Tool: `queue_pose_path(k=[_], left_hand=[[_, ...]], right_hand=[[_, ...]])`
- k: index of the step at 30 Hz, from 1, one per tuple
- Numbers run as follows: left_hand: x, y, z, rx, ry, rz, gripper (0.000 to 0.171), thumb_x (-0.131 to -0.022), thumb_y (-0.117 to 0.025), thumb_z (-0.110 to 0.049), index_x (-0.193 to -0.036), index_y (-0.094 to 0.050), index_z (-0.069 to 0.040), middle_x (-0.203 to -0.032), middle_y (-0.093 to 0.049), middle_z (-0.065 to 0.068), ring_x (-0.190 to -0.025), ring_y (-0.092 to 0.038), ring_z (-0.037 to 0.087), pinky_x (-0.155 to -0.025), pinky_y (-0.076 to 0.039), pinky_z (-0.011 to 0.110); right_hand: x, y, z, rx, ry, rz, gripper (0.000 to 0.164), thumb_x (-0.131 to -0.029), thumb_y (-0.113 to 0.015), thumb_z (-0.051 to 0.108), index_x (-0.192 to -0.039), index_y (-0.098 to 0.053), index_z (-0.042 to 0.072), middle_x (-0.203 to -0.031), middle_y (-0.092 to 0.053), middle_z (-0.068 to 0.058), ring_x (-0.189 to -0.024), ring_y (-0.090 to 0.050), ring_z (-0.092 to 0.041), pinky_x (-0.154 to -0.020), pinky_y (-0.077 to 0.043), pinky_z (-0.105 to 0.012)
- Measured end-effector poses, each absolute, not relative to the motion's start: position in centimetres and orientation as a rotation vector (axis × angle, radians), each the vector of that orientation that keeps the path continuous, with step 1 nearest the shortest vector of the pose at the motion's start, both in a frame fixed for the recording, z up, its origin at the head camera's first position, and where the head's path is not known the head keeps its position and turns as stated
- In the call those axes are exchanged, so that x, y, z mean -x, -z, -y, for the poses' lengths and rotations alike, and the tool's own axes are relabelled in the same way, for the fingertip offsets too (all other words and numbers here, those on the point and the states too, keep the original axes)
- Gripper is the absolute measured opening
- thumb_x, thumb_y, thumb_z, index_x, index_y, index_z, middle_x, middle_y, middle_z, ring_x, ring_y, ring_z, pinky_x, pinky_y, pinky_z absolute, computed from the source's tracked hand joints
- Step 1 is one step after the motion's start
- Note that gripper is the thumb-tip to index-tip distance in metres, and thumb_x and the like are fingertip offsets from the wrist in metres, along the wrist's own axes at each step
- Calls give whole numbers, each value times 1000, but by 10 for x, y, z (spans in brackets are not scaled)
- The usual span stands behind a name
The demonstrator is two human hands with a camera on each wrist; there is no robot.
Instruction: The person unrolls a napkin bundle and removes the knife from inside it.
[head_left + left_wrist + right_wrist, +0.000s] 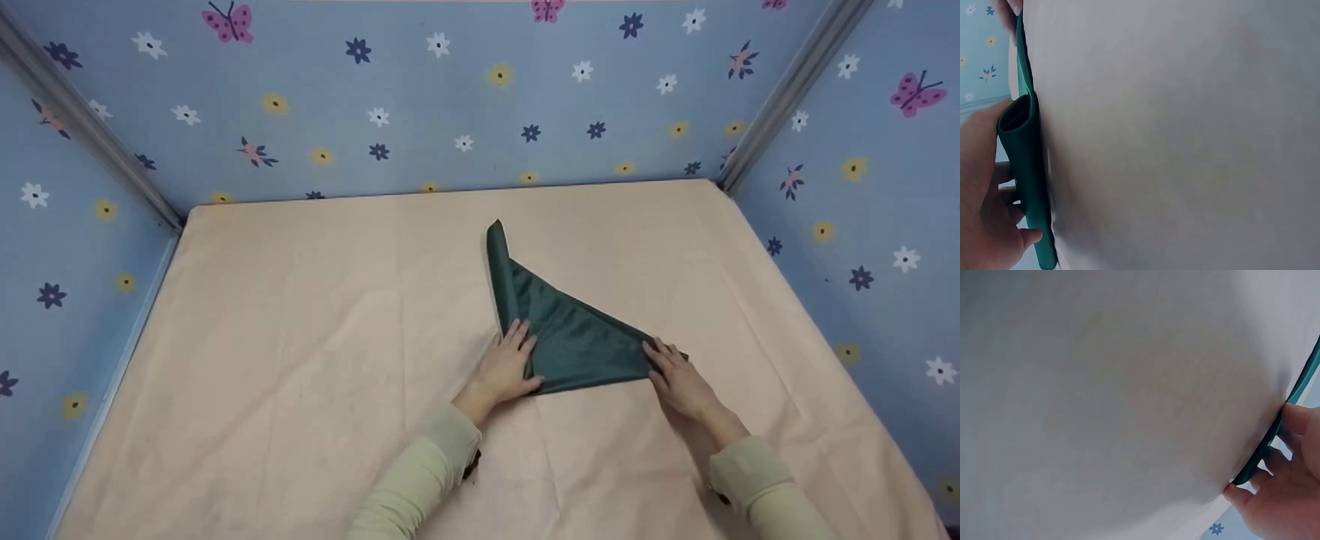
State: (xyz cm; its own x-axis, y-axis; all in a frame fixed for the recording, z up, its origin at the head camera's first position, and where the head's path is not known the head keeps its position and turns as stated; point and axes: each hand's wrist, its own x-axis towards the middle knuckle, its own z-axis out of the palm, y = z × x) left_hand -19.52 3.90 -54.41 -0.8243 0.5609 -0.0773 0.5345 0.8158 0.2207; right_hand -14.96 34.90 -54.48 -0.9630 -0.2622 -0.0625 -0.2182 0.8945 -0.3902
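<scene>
A dark green cloth lies on the table, folded to a triangular shape. Along its left side runs a rolled edge, whose hollow tube end shows in the left wrist view. My left hand rests on the lower part of that roll, fingers pointing away and thumb by the bottom edge. On the cloth's right corner lies my right hand, its fingertips touching the fabric. In the right wrist view the cloth's thin edge passes beneath the fingers of the right hand.
A pale beige cover with faint creases spreads over the table. Blue panels printed with flowers and butterflies stand at the back and both sides, joined by grey corner posts.
</scene>
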Motion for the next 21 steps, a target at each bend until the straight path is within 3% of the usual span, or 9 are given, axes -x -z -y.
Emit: queue_pose_path(k=[21], left_hand=[[193, 540, -15, -917, -396, -2879, 67, -84, -50, -51, -133, -38, -6, -143, -21, 14, -131, -17, 30, -100, -25, 45]], right_hand=[[149, 544, -349, 381, 585, -2956, 47, -91, -47, 9, -134, -33, -3, -139, -24, -26, -125, -19, -46, -94, -21, -59]])
